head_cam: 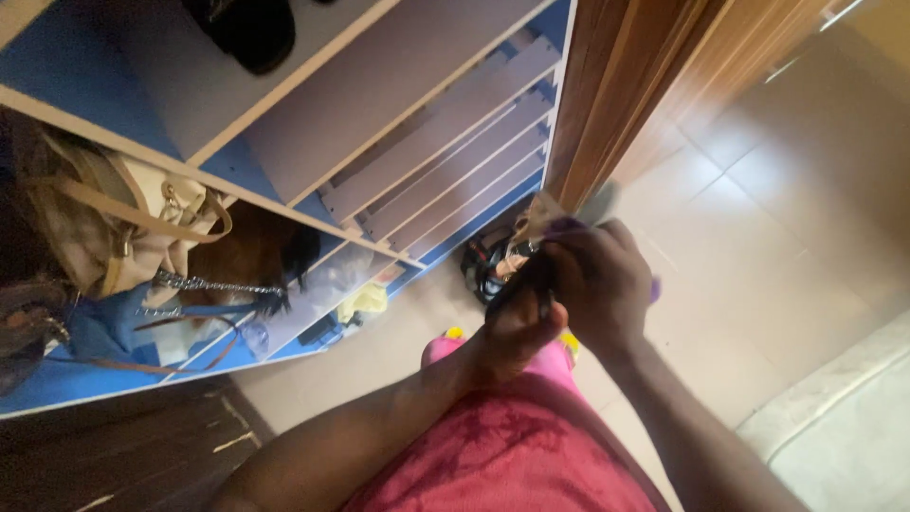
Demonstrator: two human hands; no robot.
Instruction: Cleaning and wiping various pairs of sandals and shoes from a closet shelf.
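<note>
Left hand (517, 327): raised in front of the body, fingers curled into a tight grip around a thin dark object (524, 278), held at its lower end. What the object is cannot be made out; it is blurred and mostly covered.

Right hand (599, 284): just beside the left and touching it, fingers folded down over the upper end of the same dark object. A bit of purple (566, 225) shows at the knuckles and again at the outer edge of the hand; whether it belongs to the object is unclear.

Location of the held object: between both hands, above the person's lap, which is covered by a pink-red cloth (512, 455).

Shelving unit (398, 123): blue-edged with pale boards, to the left. On its shelves:
- beige handbag (114, 228) with tan straps
- silver chain (204, 283) draped just below the bag
- black shoe (251, 33) on an upper shelf
- yellow item (365, 301), small, low in the unit

Floor (777, 218): pale tiles. A heap of dark strappy items (493, 261) lies on it near the foot of the shelves, behind the hands.

Wooden door frame (626, 85): brown, beside the shelving.
</note>
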